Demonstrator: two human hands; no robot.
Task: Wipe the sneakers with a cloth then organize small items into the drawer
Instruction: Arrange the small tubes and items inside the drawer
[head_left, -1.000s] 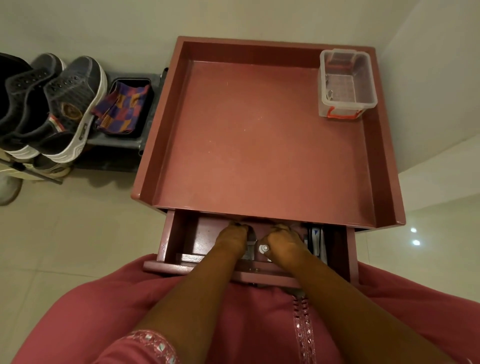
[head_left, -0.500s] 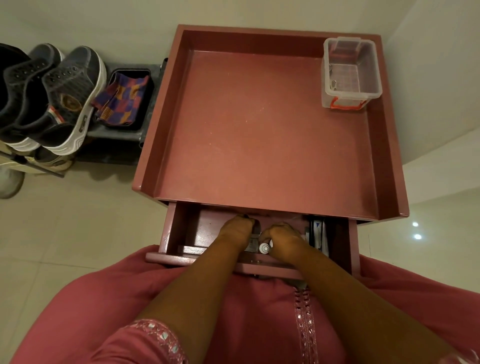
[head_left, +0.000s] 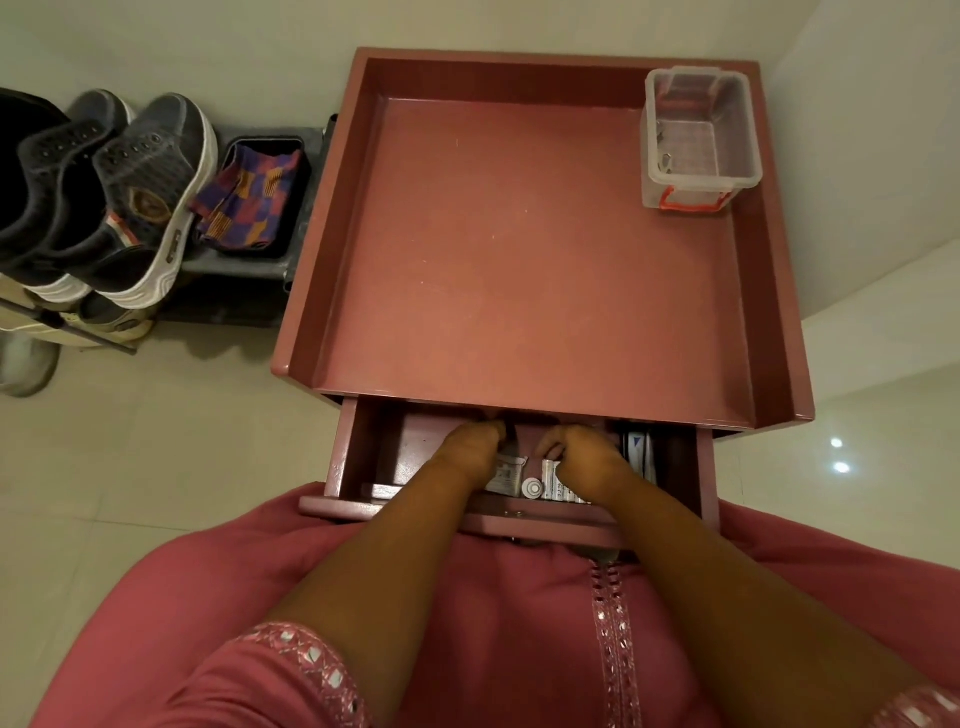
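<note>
The dark red drawer (head_left: 358, 452) of the cabinet stands pulled out below the tabletop. Both my hands reach into it. My left hand (head_left: 470, 447) has its fingers curled down over a dark item at the back, above a small white packet (head_left: 505, 474). My right hand (head_left: 582, 452) curls over a white tube (head_left: 549, 480) with a round cap (head_left: 532, 487). More white packets (head_left: 636, 447) stand at the drawer's right. The tabletop's front edge hides my fingertips. Grey sneakers (head_left: 150, 192) sit on a rack at the left, beside a checked cloth (head_left: 249, 200) in a black tray.
The red tabletop (head_left: 519, 249) has raised rims. A clear plastic box (head_left: 696, 143) with an orange handle stands in its back right corner. Walls close off the back and right. More shoes (head_left: 26, 358) lie on the floor at the left.
My hands have shifted slightly apart inside the drawer, uncovering more of the white packet and the tube. The view has tilted a little.
</note>
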